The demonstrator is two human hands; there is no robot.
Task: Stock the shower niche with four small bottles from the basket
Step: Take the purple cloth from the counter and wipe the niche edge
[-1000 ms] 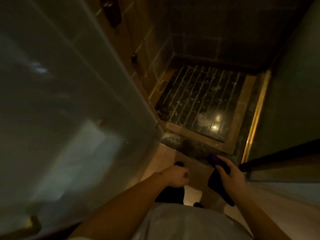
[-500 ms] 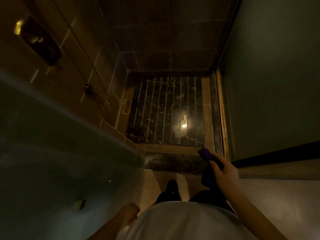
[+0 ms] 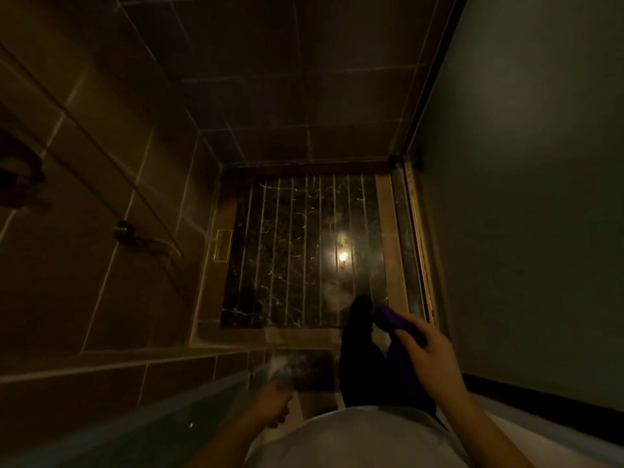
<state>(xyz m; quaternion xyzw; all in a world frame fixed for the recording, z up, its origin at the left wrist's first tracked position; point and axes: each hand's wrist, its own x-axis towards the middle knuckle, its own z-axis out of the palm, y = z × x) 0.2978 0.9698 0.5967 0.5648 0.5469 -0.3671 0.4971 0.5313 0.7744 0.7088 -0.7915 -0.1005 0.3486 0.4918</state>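
My right hand (image 3: 429, 352) is closed around a purple object (image 3: 388, 317) at the lower right; a rounded purple end sticks out above my fingers and a darker purple part hangs below them. In this dim light I cannot tell whether it is a bottle or the basket. My left hand (image 3: 273, 405) is low by my waist, blurred, fingers curled with nothing seen in it. A dark recess or fixture (image 3: 15, 177) shows at the left edge of the tiled wall; no niche is clearly visible.
My dark-trousered leg (image 3: 358, 332) reaches over the raised threshold (image 3: 236, 332) onto the black marble shower floor (image 3: 290, 258). A gold drain (image 3: 223, 244) lies at the floor's left edge. A hose fitting (image 3: 125, 229) is on the left wall, frosted glass (image 3: 523, 197) on the right.
The view has swung from the glass door into the shower stall. My foot has moved over the threshold. My left hand dropped to my waist; the right still holds the purple object.
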